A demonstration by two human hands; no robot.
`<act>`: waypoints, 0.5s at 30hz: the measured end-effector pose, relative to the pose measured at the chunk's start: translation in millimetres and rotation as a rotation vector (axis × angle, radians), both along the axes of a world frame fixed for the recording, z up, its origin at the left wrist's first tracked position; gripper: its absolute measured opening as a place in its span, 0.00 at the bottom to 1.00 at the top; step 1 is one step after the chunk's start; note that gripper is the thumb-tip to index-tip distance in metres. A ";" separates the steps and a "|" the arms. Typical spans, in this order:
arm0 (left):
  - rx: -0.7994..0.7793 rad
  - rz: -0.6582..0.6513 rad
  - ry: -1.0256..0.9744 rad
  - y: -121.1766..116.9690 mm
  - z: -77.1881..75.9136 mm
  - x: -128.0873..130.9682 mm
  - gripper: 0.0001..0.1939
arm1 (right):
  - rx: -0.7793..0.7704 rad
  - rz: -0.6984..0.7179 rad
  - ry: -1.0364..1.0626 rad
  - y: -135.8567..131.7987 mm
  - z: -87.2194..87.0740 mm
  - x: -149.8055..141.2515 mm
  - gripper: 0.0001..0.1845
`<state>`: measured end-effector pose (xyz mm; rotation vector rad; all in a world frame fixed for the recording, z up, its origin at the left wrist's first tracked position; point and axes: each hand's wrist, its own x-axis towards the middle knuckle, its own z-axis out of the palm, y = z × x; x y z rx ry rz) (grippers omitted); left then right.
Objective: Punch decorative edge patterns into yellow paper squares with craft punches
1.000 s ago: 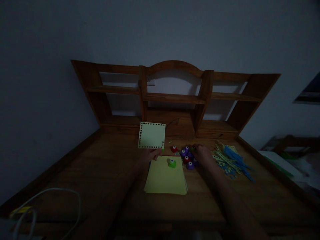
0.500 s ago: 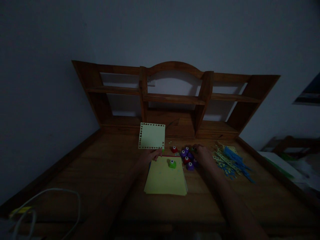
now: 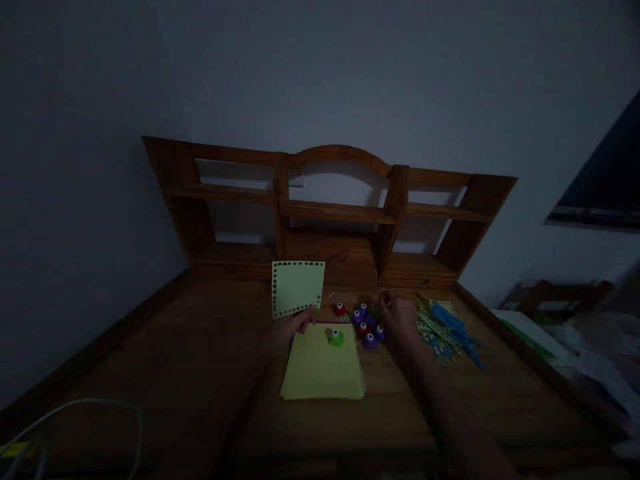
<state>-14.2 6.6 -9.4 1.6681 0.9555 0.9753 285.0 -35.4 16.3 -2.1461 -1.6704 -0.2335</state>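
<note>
My left hand (image 3: 295,321) pinches the lower edge of a pale yellow paper sheet (image 3: 299,287), raised and facing me. Small punched shapes, some of them hearts, run along the sheet's edges. Below it lies a stack of yellow paper (image 3: 323,373) with a green craft punch (image 3: 336,338) on top. My right hand (image 3: 400,315) is curled beside a cluster of purple craft punches (image 3: 369,341) and red ones (image 3: 340,309). Its fingertips are drawn together close to a dark green punch (image 3: 375,311); what they hold, if anything, is too dark to make out.
Yellow punched strips and blue paper scraps (image 3: 455,327) lie right of my right hand. A wooden shelf unit (image 3: 330,212) stands along the back of the desk (image 3: 220,353). A white cable (image 3: 100,401) loops at the lower left. White items and a chair back (image 3: 565,297) are beyond the right edge.
The view has shifted, so the desk items appear lower and further left. My right hand has lifted slightly from the dark green punch. My left hand still holds the sheet.
</note>
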 end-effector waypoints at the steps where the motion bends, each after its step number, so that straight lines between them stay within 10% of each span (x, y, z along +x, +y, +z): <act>1: -0.003 0.004 -0.003 -0.1 -1.3 0.2 0.26 | 0.006 0.005 0.016 0.1 2.4 -0.8 0.22; 9: 0.057 0.056 -0.041 -2.4 -11.1 3.6 0.27 | -0.043 0.519 -0.038 12.6 29.0 -47.5 0.16; 15: 0.021 0.094 -0.062 2.4 -14.2 6.9 0.30 | -0.242 0.498 -0.047 18.8 20.3 -74.9 0.15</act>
